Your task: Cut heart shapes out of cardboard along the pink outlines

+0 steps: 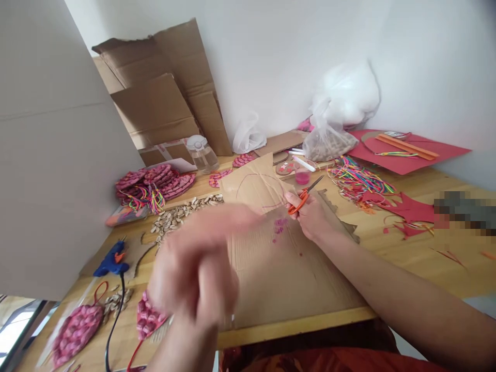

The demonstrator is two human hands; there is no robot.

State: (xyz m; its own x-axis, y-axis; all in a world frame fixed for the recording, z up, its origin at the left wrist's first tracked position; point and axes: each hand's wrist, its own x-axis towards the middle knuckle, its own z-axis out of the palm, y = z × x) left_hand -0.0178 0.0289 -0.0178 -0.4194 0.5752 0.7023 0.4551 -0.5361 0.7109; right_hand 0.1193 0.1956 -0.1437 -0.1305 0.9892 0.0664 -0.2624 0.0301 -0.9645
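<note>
Right hand (310, 216) clamped on orange-handled metal scissors (304, 197); left hand (189, 253) blurred, grip undeterminable. Exposed blades (316, 184) could nick the left hand, should it stray close.

No lettering can be read.
Reddish marks on the pale tape (165, 151) across the rear cardboard (147, 157) and the dark pattern on a small item (397, 135) are too small to make out.

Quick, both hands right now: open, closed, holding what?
Left hand: raised near the camera, too blurred to tell if it holds anything.
Right hand: closed on the orange-handled scissors.
</note>
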